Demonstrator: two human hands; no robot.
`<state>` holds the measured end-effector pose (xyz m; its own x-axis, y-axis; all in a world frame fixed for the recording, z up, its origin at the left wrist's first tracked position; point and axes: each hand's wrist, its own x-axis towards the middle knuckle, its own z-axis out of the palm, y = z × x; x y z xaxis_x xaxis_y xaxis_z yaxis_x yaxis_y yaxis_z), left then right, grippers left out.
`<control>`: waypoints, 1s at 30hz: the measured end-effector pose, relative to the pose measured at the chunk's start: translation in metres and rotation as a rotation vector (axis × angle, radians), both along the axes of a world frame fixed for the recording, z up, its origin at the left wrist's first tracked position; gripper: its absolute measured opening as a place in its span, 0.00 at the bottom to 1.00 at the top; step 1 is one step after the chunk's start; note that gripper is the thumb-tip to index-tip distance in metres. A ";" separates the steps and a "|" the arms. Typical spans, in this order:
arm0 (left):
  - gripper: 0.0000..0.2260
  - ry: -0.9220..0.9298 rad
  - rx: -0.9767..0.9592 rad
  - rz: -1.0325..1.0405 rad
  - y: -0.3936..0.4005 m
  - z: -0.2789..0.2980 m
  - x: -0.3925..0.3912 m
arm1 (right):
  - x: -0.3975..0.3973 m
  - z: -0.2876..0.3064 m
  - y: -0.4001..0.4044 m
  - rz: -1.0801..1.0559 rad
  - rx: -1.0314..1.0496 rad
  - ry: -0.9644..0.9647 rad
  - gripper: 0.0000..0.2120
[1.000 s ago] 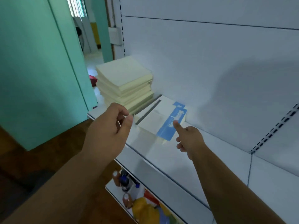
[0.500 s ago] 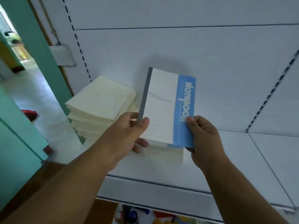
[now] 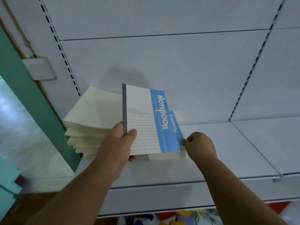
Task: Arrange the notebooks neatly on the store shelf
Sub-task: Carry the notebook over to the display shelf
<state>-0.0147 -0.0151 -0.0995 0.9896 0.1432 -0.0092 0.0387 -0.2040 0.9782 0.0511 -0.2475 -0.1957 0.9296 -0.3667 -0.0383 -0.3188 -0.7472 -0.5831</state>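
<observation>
Head view. Left hand grips the lower spine corner of a blue-and-white notebook, thumb on the cover, holding it tilted up above the white shelf. Right hand pinches the blue cover edge of a second notebook just behind it, atop a low white pile on the shelf. Left of the raised notebook: a cream notebook stack, unevenly piled.

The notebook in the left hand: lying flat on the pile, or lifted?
Lifted. The left hand grips the notebook by its grey spine, front cover tilted up toward the camera, above the pile.
</observation>
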 end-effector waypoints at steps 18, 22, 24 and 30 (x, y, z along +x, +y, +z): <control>0.06 0.040 -0.005 -0.090 0.001 -0.005 0.013 | -0.058 0.059 0.033 0.001 1.200 -0.251 0.09; 0.05 0.077 0.037 -0.136 -0.011 -0.001 0.011 | -0.078 0.068 0.023 0.119 1.367 -0.177 0.17; 0.05 0.045 0.098 -0.187 -0.023 -0.002 0.005 | -0.082 0.075 0.006 0.069 1.325 -0.164 0.20; 0.08 -0.060 0.216 -0.480 -0.090 -0.015 -0.023 | -0.092 0.095 -0.056 -0.147 1.082 -0.362 0.12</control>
